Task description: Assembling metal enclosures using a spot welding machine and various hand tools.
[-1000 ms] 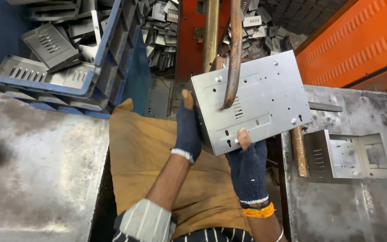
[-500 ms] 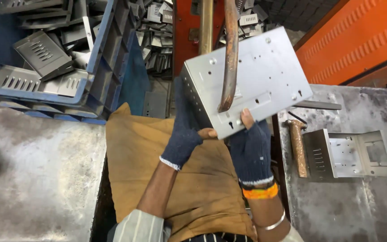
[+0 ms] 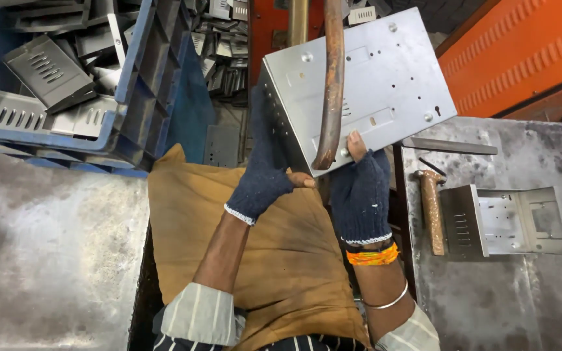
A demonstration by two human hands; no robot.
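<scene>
**Both hands on sheet-metal panel, held up off the tabletop**

- Tabletop (image 3: 53,260): worn grey steel, one part on the left, another on the right, gap between with a brown cloth (image 3: 281,260) over the person's lap.
- Crate (image 3: 144,91): blue, at far left edge of the tabletop, full of louvred grey metal parts.
- Panel (image 3: 385,71): grey, flat face with holes and slots, bent edge on its left side. Tilted, in the air above the gap, not touching the tabletop. A rusty curved bar (image 3: 332,84) crosses in front of its face.
- Left hand (image 3: 261,172): blue knit glove, grip closed on the panel's bent left edge.
- Right hand (image 3: 361,192): fingerless blue glove, grip closed on the panel's lower edge, thumb on the face.
- Bracket (image 3: 508,221): folded grey part lying on the right tabletop.
- Hammer (image 3: 432,208): just left of the bracket, near the inner edge.
</scene>
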